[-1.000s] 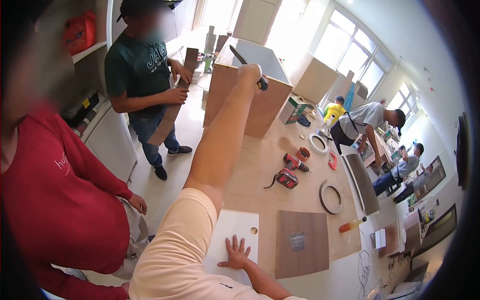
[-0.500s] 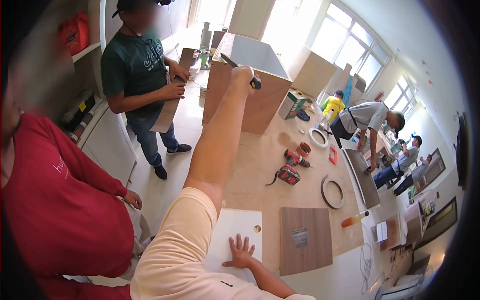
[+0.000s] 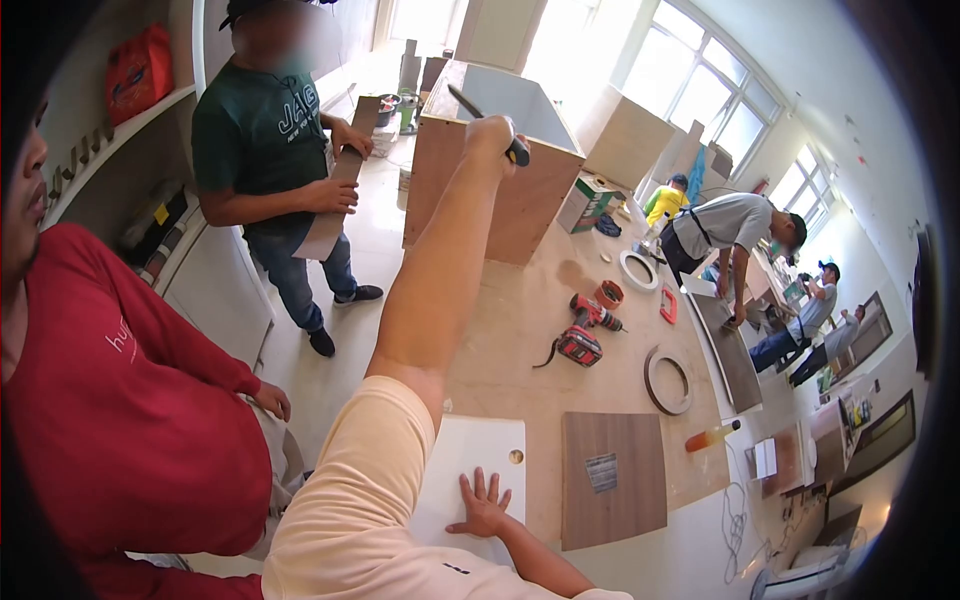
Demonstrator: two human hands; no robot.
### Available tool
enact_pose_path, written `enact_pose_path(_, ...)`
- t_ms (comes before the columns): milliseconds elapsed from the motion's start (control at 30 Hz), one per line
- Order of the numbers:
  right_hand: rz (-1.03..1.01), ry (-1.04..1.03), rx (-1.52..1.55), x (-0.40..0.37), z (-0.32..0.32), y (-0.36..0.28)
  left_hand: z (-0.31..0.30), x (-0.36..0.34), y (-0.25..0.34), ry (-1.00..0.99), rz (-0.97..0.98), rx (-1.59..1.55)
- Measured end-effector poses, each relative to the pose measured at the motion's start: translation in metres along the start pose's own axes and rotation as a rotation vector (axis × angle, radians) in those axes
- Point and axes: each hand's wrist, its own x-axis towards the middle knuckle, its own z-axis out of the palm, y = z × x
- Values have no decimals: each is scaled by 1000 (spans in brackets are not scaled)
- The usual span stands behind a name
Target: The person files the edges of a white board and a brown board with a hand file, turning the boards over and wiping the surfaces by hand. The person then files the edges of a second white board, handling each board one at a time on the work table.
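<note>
Dark tool [image 3: 466, 102] in the left hand [image 3: 491, 139], fingers clamped round it, shows against a wooden box [image 3: 540, 190]. Fingers apart, the right hand [image 3: 484, 508] lies on a white panel [image 3: 468, 446]. A red drill [image 3: 580, 345] rests on the tan surface [image 3: 510, 330]; bright windows [image 3: 702, 98] light the room.

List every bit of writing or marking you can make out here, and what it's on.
"JAG": dark green T-shirt; smaller line below starts "NEW", rest unclear.
"hu", then unclear letters: red top.
Too small or blurred to read: label on the wood-grain panel; print on the red-orange bag; green-and-white box; red drill's battery; dark mark on the cream shirt.
</note>
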Motion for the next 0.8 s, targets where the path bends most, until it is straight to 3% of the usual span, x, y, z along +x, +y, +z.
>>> enact_pose_path(300,-12,14,16,0,0,2,0,15,-22,14,-56,68)
enact_pose_path(433,-14,14,19,1,-2,2,37,-22,-24,-116,-33,-189)
enact_pose_path(533,-32,21,39,1,3,5,44,10,-35,-263,-69,-405)
enact_pose_path(800,-50,21,83,-3,1,5,53,28,-67,-134,-28,-566)
